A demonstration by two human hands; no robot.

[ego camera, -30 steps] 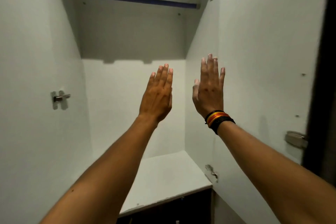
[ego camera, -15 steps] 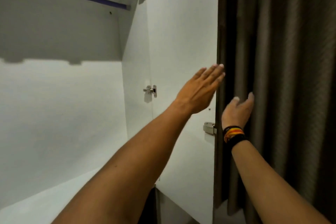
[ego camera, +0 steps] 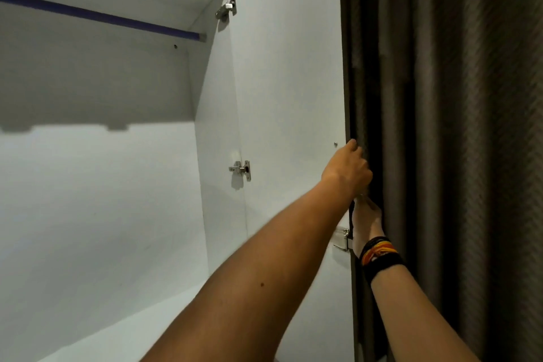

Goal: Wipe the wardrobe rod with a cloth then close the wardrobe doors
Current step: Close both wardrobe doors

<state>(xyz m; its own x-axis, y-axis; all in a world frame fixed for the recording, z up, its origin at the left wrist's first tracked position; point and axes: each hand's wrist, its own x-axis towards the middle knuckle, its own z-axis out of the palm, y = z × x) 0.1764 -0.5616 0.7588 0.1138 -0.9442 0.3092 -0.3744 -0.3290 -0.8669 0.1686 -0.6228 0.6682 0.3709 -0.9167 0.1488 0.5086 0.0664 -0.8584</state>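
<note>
No cloth visible, so wiping is judged finished: the rod [ego camera: 100, 17] sits at ten o'clock, while left hand [ego camera: 348, 169] and right hand [ego camera: 365, 222] both clutch the open right door's [ego camera: 288, 91] three-o'clock edge, closing pending.

To your right, you see a dark brown curtain [ego camera: 458, 126] hanging in long vertical folds from the top of the view to the bottom, dim and shadowed, filling the room's whole right side so no wall shows behind it.
</note>
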